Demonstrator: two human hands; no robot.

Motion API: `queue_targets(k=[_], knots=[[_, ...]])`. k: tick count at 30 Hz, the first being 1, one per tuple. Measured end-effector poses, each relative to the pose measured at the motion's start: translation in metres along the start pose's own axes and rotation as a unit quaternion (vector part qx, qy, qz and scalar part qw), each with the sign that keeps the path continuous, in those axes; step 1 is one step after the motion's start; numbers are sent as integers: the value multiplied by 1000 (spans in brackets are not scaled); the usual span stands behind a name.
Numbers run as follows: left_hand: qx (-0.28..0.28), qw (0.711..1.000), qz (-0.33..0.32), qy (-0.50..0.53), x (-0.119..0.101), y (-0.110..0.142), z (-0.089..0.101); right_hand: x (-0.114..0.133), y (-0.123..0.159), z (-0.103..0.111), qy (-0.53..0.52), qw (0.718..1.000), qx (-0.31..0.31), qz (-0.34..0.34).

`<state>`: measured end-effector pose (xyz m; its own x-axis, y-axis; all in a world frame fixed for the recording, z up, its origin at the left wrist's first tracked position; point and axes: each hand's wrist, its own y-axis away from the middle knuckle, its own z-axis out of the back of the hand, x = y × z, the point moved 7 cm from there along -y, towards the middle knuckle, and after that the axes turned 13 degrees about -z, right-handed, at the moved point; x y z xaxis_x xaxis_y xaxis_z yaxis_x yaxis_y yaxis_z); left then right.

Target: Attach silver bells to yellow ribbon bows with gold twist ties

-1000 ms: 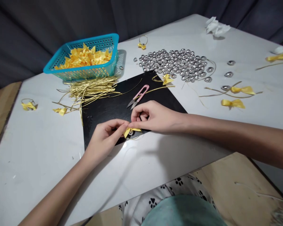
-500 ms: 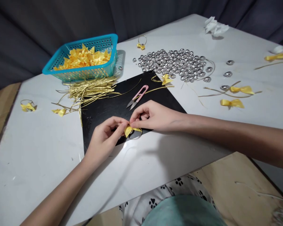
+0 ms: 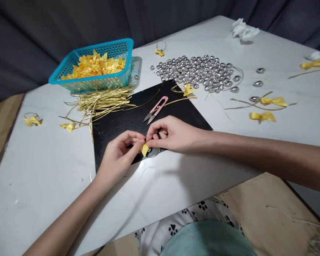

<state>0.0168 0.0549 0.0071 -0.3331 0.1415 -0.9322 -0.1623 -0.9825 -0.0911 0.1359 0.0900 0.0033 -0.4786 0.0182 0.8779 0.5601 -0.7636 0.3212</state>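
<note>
Between my two hands is a small yellow ribbon bow (image 3: 144, 149) with a loop of gold wire (image 3: 156, 153) under it. My left hand (image 3: 124, 149) pinches the bow's left side between thumb and fingertips. From the right, my right hand (image 3: 169, 133) pinches at the bow's top, its thumb over part of the ribbon; what exactly its fingertips grip is hidden. Both hands rest low over a black board (image 3: 117, 131). Just beyond them on the board lie pink thread snips (image 3: 156, 109), blades toward me.
A teal basket (image 3: 90, 80) of yellow bows stands at the back left, with a bundle of gold wire ties (image 3: 104, 101) before it. Many silver beads (image 3: 197, 71) spread behind the board. Loose bows (image 3: 262, 116) lie right, crumpled white tissue (image 3: 244, 31) far right.
My right hand has shifted slightly down and its thumb now covers more of the bow's right side. My left hand has barely moved. Everything else lies as before.
</note>
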Motion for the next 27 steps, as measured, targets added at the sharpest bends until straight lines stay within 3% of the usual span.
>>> queue_targets(k=[7,15,27], knots=[[3,1000,11,-14,2,1,1,-2,2,0,-22,998,-9,-63],[4,1000,2,-19,1,1,1,-4,0,-3,-14,1000,-10,-11],[1,1000,10,-22,2,0,1,0,5,3,-19,996,-24,-78]])
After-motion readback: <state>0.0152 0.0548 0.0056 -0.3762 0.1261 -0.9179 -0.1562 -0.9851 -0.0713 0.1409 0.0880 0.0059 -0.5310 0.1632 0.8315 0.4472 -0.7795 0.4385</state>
